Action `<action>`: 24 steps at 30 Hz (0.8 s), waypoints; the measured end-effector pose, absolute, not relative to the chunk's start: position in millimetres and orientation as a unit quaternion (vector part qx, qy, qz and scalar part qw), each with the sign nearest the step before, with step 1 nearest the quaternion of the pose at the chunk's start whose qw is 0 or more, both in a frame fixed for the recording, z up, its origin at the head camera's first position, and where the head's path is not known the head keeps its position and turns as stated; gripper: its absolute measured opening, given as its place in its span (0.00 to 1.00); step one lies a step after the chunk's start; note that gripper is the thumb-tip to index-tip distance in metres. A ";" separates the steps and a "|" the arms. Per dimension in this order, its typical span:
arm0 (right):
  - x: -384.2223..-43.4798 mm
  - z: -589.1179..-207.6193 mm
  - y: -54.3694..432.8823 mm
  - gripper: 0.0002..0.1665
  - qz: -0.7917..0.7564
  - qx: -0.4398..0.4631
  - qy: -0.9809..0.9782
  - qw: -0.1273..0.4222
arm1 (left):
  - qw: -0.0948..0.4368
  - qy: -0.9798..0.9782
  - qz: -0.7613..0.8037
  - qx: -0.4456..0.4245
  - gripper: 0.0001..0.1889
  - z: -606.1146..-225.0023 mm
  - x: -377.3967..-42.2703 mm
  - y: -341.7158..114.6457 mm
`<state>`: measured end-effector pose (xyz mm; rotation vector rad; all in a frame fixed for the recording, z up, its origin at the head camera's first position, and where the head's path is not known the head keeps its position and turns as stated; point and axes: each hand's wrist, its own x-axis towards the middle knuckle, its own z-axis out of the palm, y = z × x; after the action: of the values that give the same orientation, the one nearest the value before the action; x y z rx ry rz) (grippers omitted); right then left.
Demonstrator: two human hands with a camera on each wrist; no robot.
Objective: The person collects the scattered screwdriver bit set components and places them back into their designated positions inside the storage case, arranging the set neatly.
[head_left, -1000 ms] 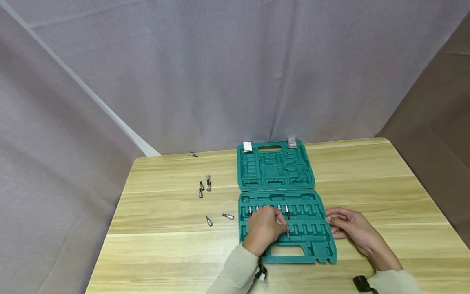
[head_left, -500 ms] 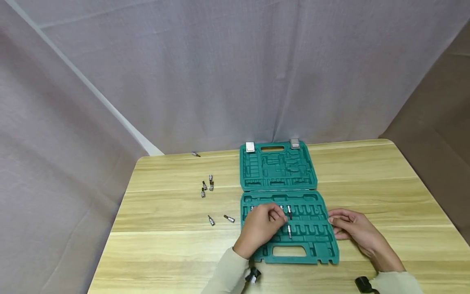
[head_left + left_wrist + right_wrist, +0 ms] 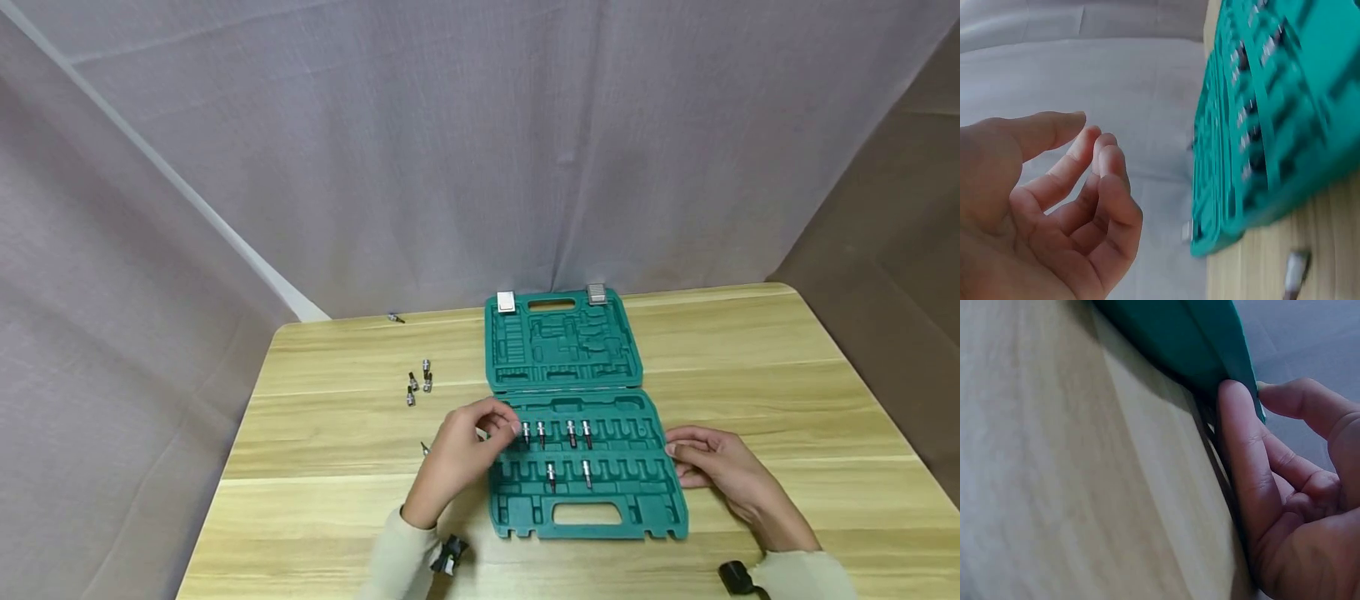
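Observation:
A green tool case [image 3: 656, 517] lies open on the table, with silver-and-dark bit sockets in its moulded slots. Several bit sockets [image 3: 572, 432] stand in the upper row, and two, including the right one [image 3: 587, 473], sit in the lower row. My left hand [image 3: 461, 446] hovers over the case's left edge; in the left wrist view its fingers are loosely bent and hold nothing. A loose bit socket [image 3: 1297, 269] lies on the wood there. My right hand [image 3: 716, 471] pinches the case's right edge, thumb [image 3: 1297, 397] on top and index finger against the side.
Several loose bit sockets [image 3: 411, 396] are grouped on the table's left part. Another bit socket [image 3: 396, 317] lies at the back edge. One more bit socket [image 3: 425, 448] is partly hidden by my left hand. A grey curtain [image 3: 450, 167] hangs behind the wooden table [image 3: 315, 500].
My left hand has let go of a bit socket, now in the case's lower row, and moved left, uncovering the sockets there. My right hand has stayed at the case's edge.

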<state>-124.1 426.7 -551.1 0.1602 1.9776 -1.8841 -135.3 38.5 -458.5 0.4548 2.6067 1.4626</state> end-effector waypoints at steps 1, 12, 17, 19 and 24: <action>-124.3 -550.8 427.2 0.18 -0.676 0.058 0.706 0.203 | 0.057 0.862 0.481 0.150 0.03 -458.0 -136.0 33.7; -121.0 -547.8 423.1 0.22 -0.650 0.078 0.729 0.199 | 0.062 0.905 0.391 0.158 0.07 -474.0 -145.3 -9.2; -120.3 -547.1 422.5 0.22 -0.650 0.081 0.730 0.194 | 0.083 0.914 0.366 0.156 0.11 -490.7 -145.8 -18.9; -120.3 -547.9 422.1 0.23 -0.650 0.082 0.731 0.193 | 0.087 0.910 0.375 0.154 0.12 -497.5 -145.9 -21.4; -118.7 -548.9 418.6 0.23 -0.646 0.089 0.736 0.182 | 0.094 0.905 0.385 0.156 0.12 -510.9 -147.4 -24.2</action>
<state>-118.7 418.6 -548.9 0.2517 2.0774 -1.8220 -147.4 -24.2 -510.9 0.4623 2.6844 1.1421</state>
